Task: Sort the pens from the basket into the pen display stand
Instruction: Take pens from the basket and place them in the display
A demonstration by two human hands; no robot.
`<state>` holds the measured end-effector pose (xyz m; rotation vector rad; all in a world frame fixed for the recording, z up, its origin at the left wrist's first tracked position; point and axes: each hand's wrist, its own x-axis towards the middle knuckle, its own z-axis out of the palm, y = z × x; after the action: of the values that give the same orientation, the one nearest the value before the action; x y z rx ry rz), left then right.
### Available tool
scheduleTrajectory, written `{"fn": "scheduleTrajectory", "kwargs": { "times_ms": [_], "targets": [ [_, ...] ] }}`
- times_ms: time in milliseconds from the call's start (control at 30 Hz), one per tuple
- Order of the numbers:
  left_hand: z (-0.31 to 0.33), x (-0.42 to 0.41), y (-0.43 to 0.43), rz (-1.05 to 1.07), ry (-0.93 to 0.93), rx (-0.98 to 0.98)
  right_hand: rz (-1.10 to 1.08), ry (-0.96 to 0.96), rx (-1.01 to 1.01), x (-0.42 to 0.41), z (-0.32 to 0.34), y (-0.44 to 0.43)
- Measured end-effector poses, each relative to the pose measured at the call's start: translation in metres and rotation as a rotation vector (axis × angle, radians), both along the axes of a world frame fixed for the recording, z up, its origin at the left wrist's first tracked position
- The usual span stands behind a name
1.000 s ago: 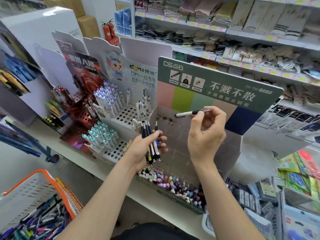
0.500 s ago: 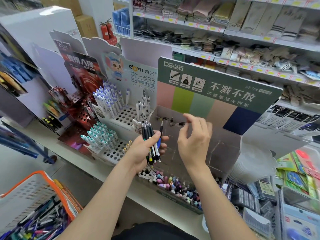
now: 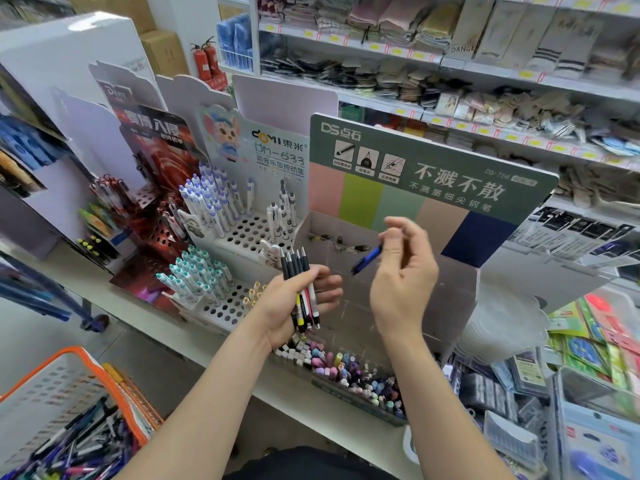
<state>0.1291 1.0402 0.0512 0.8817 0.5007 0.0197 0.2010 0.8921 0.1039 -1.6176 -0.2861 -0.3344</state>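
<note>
My left hand (image 3: pixel 294 303) has its fingers curled round a bundle of pens (image 3: pixel 300 285), held upright just in front of the pen display stand (image 3: pixel 429 174). My right hand (image 3: pixel 403 282) pinches a blue pen (image 3: pixel 365 259) between thumb and fingertips, the pen slanting down to the left before the stand's clear compartments. The basket (image 3: pixel 52 393) sits low at my left, well apart from the stand, with many more pens lying loose in it.
</note>
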Motion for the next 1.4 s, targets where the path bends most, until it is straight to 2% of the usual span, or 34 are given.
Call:
{"fn": "scheduleTrajectory", "kwargs": {
  "times_ms": [67,133,267,367,467,567,633,700,767,933,1033,1100,1200,1300,1400],
  "targets": [
    [0.003,-0.001,-0.001,-0.020,0.029,0.013,-0.171,-0.128,-0.021,0.009,0.002,-0.010],
    [0.005,0.000,-0.006,-0.035,0.030,0.015,-0.229,-0.199,-0.131,0.020,-0.006,-0.018],
    [0.006,0.003,-0.011,-0.085,0.013,0.041,-0.130,-0.158,-0.351,0.027,-0.035,-0.025],
    [0.009,0.002,-0.014,-0.142,-0.017,0.027,-0.190,-0.167,-0.543,0.021,-0.052,-0.027],
    [0.011,0.002,-0.017,-0.146,-0.051,0.048,-0.284,-0.179,-0.639,0.011,-0.054,-0.027],
    [0.009,0.003,-0.019,-0.150,-0.072,0.073,-0.161,-0.233,-0.575,-0.001,-0.048,-0.022],
    [0.009,0.004,-0.021,-0.180,-0.098,0.059,-0.031,-0.172,-0.492,-0.008,-0.039,-0.016],
    [0.010,0.003,-0.024,-0.204,-0.130,0.063,-0.059,-0.141,-0.508,-0.011,-0.030,-0.012],
    [0.012,0.004,-0.026,-0.204,-0.155,0.087,-0.096,-0.189,-0.554,-0.012,-0.023,-0.008],
    [0.015,0.000,-0.023,-0.212,-0.200,0.124,0.077,-0.116,-0.579,-0.010,-0.013,-0.003],
    [0.012,-0.001,-0.019,-0.126,-0.162,0.084,0.201,0.021,-0.385,-0.004,0.003,-0.003],
    [0.009,0.001,-0.016,-0.068,-0.111,0.031,0.150,0.038,-0.279,0.002,0.016,-0.001],
    [0.009,0.002,-0.012,-0.005,-0.055,-0.086,-0.036,-0.111,-0.188,0.014,0.025,0.002],
    [0.011,0.000,-0.011,0.030,-0.058,-0.171,-0.054,-0.240,-0.268,0.026,0.019,0.005],
    [0.011,-0.002,-0.012,0.010,-0.046,-0.085,0.059,-0.216,-0.488,0.038,-0.005,0.009]
  ]
}}
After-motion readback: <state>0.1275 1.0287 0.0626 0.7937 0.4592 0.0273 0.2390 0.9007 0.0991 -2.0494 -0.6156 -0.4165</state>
